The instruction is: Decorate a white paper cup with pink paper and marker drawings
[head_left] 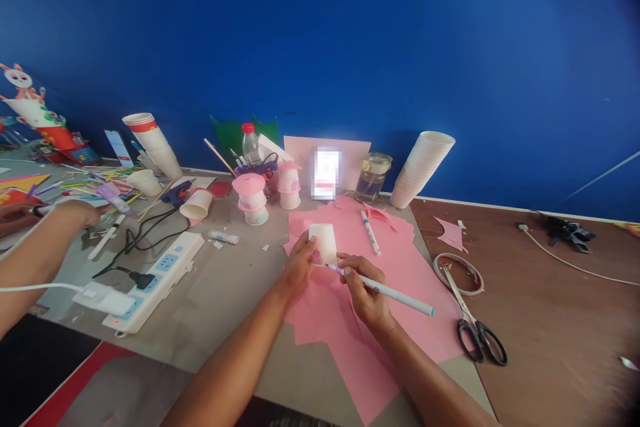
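Pink paper sheets (350,347) are being worked over up front. In the curled left hand (299,267) a white paper cup (323,242) is being gripped just above them, and a marker (395,293) is being pinched in the closed right hand (365,290), tip on the cup.

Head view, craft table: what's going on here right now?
A person's left hand holds a small white paper cup above sheets of pink paper. The right hand holds a marker pen with its tip at the cup's lower edge. Scissors and a tape roll lie to the right. At far left, another person's arm rests near a power strip.
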A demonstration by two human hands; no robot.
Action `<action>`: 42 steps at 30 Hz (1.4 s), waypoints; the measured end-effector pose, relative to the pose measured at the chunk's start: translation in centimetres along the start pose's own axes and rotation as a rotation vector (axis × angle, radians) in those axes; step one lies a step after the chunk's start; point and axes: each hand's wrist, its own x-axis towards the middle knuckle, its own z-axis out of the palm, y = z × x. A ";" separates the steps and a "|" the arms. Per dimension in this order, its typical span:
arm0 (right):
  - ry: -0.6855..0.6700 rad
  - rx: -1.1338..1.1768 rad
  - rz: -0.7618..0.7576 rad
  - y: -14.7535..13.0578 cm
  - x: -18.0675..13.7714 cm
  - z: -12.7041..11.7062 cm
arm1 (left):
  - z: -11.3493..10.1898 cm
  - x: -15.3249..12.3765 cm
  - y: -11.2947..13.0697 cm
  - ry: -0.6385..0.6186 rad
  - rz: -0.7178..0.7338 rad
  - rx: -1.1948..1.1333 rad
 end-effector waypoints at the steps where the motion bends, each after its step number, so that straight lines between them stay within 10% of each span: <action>1: 0.000 0.000 0.000 0.0 0.0 0.0 | 0.0 0.0 0.0 -0.002 0.002 0.001; 42: 0.053 0.075 0.167 0.3 -0.1 -0.1 | -0.1 -0.3 0.4 0.000 0.061 0.193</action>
